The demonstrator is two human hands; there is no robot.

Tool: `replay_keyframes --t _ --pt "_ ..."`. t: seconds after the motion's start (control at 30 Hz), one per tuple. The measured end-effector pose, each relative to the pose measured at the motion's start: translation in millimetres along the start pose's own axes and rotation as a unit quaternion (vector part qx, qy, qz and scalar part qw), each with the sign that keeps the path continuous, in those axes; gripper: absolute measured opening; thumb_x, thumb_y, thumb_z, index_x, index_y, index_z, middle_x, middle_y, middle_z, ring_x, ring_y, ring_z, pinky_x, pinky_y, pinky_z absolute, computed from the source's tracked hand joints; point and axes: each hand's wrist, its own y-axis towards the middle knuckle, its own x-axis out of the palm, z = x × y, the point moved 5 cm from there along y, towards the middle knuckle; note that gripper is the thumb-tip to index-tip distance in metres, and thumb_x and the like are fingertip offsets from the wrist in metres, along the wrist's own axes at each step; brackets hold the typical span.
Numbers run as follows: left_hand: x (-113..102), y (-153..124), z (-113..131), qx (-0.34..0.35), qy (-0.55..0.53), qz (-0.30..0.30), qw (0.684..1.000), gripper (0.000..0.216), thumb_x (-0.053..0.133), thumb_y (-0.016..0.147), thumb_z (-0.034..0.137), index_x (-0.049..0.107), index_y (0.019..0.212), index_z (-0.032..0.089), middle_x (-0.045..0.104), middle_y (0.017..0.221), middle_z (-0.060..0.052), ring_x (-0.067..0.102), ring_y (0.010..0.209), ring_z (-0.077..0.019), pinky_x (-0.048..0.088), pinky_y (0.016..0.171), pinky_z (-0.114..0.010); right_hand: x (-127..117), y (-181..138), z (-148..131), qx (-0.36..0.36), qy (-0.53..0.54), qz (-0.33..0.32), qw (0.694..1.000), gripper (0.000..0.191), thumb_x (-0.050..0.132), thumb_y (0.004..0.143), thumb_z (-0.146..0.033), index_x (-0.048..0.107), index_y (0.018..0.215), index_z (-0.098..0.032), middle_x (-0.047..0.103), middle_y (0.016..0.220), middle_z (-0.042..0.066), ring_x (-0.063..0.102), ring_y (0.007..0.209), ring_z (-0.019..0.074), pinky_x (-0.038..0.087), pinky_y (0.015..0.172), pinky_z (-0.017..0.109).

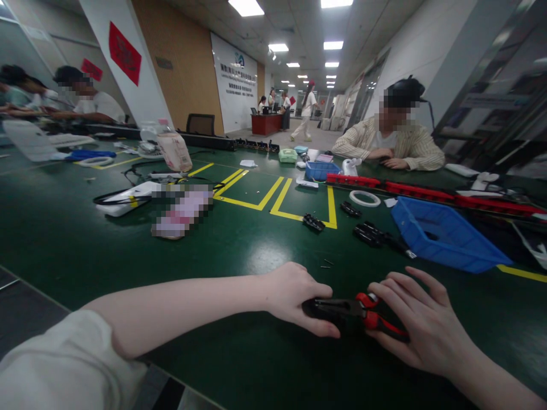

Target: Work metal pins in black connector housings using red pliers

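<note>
Pliers (370,319): grasped in right hand (423,324)
Left hand (293,296): pinching dark piece (318,308) at nose
Risk: nipped fingertip from squeezing too close

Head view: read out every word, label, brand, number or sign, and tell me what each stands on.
No text reads with certainty.
White wall panel: lines of characters under a logo, too blurred to read.
Red diamond sign: marking too blurred to read.
Bottle: printed label, too blurred to read.
Pliers: no legible lettering.
</note>
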Motion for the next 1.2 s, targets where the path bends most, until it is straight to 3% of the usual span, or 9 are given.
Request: replay_keyframes --t 0.3,0.53,0.63,0.77,1.0,1.2 --pt "0.9 -1.1 -5.4 -0.020 -0.010 0.016 1.000 0.041 0.062 0.079 0.058 0.048 0.076 0.020 0.054 0.053 0.007 0.055 0.045 -0.0097 0.035 0.045 -0.020 -1.2 4.4 1.7 0.023 0.067 -0.004 0.997 0.037 0.058 0.078 -0.041 0.056 0.107 -0.019 0.067 0.090 0.009 0.059 0.090 0.0273 0.036 0.094 0.049" --pt "-1.9 -1.3 -3.7 -0.026 -0.005 0.027 0.999 0.039 0.063 0.078 0.056 0.052 0.077 0.019 0.062 0.062 0.004 0.059 0.052 -0.0111 0.040 0.052 -0.021 -0.7 5.1 0.7 0.028 0.073 -0.017 0.997 0.036 0.055 0.080 -0.042 0.054 0.108 -0.019 0.067 0.090 0.009 0.059 0.090 0.0272 0.035 0.095 0.049" --pt "-5.4 -2.7 -2.6 -0.042 -0.058 0.021 0.997 0.037 0.064 0.080 0.050 0.058 0.098 0.018 0.067 0.072 0.002 0.063 0.059 -0.0124 0.042 0.053 -0.020 -1.0 5.1 1.5 0.027 0.059 -0.011 0.998 0.036 0.056 0.080 -0.043 0.055 0.107 -0.018 0.066 0.090 0.010 0.058 0.091 0.0280 0.036 0.094 0.051" --pt "-10.8 -4.9 1.9 -0.041 -0.132 0.004 0.990 0.051 0.066 0.081 0.035 0.050 0.126 0.017 0.071 0.097 -0.004 0.067 0.079 -0.0154 0.048 0.066 -0.021 -1.8 3.4 2.6 0.009 0.036 0.000 0.999 0.038 0.056 0.081 -0.044 0.056 0.107 -0.017 0.066 0.091 0.011 0.058 0.091 0.0284 0.037 0.095 0.051" --pt "-12.1 -5.2 2.6 -0.049 -0.221 -0.007 0.974 0.050 0.070 0.078 0.030 0.052 0.123 0.018 0.068 0.106 -0.006 0.065 0.089 -0.0175 0.050 0.076 -0.024 -3.3 3.5 1.9 -0.002 0.009 0.007 1.000 0.040 0.059 0.079 -0.043 0.057 0.107 -0.015 0.066 0.091 0.012 0.059 0.091 0.0289 0.035 0.097 0.051" --pt "-9.6 -5.3 -3.9 -0.059 -0.282 -0.003 0.958 0.069 0.080 0.066 0.027 0.046 0.126 0.019 0.060 0.115 -0.009 0.062 0.097 -0.0216 0.049 0.085 -0.031 -9.5 6.6 -2.6 0.033 0.008 0.038 0.999 0.035 0.047 0.086 -0.044 0.059 0.102 -0.015 0.067 0.087 0.013 0.059 0.089 0.0290 0.037 0.095 0.052"
